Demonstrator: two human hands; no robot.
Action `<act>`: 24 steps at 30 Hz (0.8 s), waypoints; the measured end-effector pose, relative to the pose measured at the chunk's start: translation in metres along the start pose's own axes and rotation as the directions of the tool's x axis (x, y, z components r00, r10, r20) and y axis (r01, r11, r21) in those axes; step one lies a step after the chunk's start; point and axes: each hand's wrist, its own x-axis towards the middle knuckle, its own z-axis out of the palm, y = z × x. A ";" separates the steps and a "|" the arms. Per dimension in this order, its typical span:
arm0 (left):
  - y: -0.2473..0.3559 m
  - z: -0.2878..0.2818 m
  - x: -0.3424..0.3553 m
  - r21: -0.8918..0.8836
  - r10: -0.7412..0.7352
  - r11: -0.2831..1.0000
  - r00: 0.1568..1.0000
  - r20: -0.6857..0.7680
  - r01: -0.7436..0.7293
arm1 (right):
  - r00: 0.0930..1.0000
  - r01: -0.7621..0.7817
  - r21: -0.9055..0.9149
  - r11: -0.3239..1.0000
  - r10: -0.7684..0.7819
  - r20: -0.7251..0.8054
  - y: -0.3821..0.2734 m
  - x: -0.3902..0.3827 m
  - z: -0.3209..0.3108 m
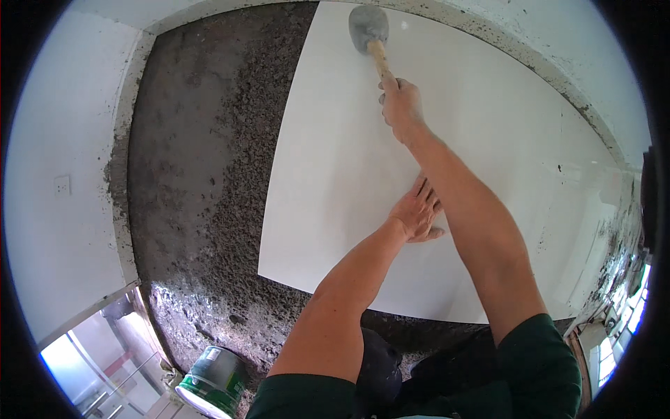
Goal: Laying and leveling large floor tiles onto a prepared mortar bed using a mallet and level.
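My right hand (403, 106) grips the wooden handle of a rubber mallet (368, 29), its grey rounded head over the far edge of a large white tile (335, 174). From this view I cannot tell whether the head touches the tile. My left hand (417, 213) lies flat on the tile with fingers spread, partly covered by my right forearm. The tile rests on dark, crumbly mortar (244, 167), which shows along its left side and near edge.
White walls (66, 140) border the floor at the left and far side. A wall socket (62, 185) sits on the left one. At the lower left, a green and grey bucket (215, 377) stands beside a doorway. Windows (614, 353) show at the lower right.
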 end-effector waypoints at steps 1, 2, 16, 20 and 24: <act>-0.003 0.005 -0.005 -0.011 -0.008 1.000 0.999 -0.054 0.008 | 0.995 0.098 0.072 0.993 -0.097 -0.020 -0.002 -0.006 0.006; 0.000 0.001 0.001 -0.013 0.001 1.000 0.998 -0.066 -0.001 | 0.994 0.103 0.061 0.993 -0.102 -0.029 0.001 -0.001 -0.002; -0.003 -0.018 -0.008 0.080 -0.043 0.996 0.998 0.051 0.039 | 1.000 0.010 0.111 0.994 -0.012 0.020 -0.028 -0.010 -0.011; 0.006 -0.011 0.010 0.073 -0.007 0.997 1.000 0.014 0.006 | 0.999 0.038 -0.127 0.991 -0.042 -0.032 0.002 0.018 -0.015; 0.002 0.006 0.003 -0.004 -0.010 1.000 1.000 -0.028 0.010 | 0.999 0.019 -0.056 0.998 -0.017 0.029 -0.016 0.007 0.002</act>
